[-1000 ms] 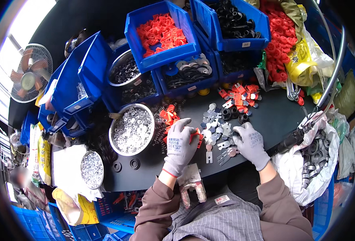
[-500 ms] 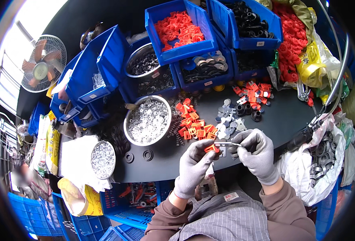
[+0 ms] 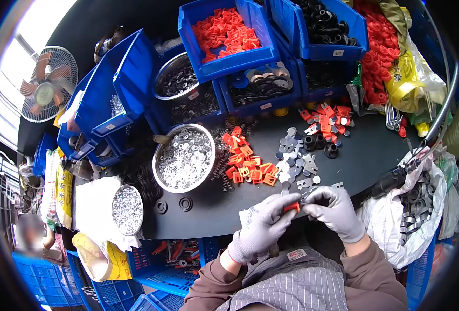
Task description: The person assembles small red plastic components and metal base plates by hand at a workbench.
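Observation:
My left hand (image 3: 265, 224), in a grey-white glove with dark fingertips, pinches a small red plastic clip (image 3: 291, 208) above the table's near edge. Close beside it my right hand (image 3: 335, 213), gloved alike, is closed with thumb and forefinger together; what those fingers hold is hidden. The two hands' fingertips almost meet at the clip. Just beyond them lies a pile of flat grey metal plates (image 3: 293, 150). A heap of loose red clips (image 3: 246, 165) spreads to the left of the plates.
A steel bowl of small metal parts (image 3: 156, 171) stands left of the clips, near a smaller tub (image 3: 116, 210). Blue bins (image 3: 240, 61) line the back. Black rubber cups (image 3: 331, 151) sit right of the plates. A white sack (image 3: 390, 217) is at right.
Both hands have come slightly lower and closer together. The thin strip that showed between them is now out of sight, and the left hand has turned, showing more of its back.

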The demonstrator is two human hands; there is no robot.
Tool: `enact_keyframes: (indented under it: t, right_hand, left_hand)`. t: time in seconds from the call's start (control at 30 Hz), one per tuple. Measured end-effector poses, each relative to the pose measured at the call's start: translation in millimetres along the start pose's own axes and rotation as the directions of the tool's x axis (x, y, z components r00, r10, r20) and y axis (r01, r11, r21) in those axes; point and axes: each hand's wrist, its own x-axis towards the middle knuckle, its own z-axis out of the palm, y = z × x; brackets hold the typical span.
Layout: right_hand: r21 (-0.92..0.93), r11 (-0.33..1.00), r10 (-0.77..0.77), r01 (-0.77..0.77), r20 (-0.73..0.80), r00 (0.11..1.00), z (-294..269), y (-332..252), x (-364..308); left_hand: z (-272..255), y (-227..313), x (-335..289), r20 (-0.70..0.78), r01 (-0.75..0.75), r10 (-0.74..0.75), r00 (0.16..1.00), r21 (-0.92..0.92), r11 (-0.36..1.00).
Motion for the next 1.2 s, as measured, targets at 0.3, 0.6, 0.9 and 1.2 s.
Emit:
enact_keyframes:
  t: [0.3, 0.6, 0.9, 1.2]
  right_hand:
    - [-0.241, 0.970, -0.185, 0.031, -0.647, 0.740, -137, 28, 115]
    - [-0.963, 0.268, -0.440, 0.029, -0.095, 0.893, -47, 14, -5]
    - [-0.963, 0.230, -0.532, 0.143, -0.001, 0.847, -54, 2, 4]
    - [0.227, 0.954, -0.168, 0.197, -0.142, 0.976, 43, -19, -10]
  left_hand:
    - [0, -72, 32, -0.149, 0.081, 0.031, 0.988, 0.687, 0.722]
    - [0, -80, 33, -0.291, 0.098, 0.094, 0.952, 0.580, 0.809]
    - [-10, -41, 7, -0.369, 0.006, 0.067, 0.927, 0.191, 0.982]
    - [-1, -7, -26, -0.161, 0.124, -0.342, 0.926, -0.726, 0.676]
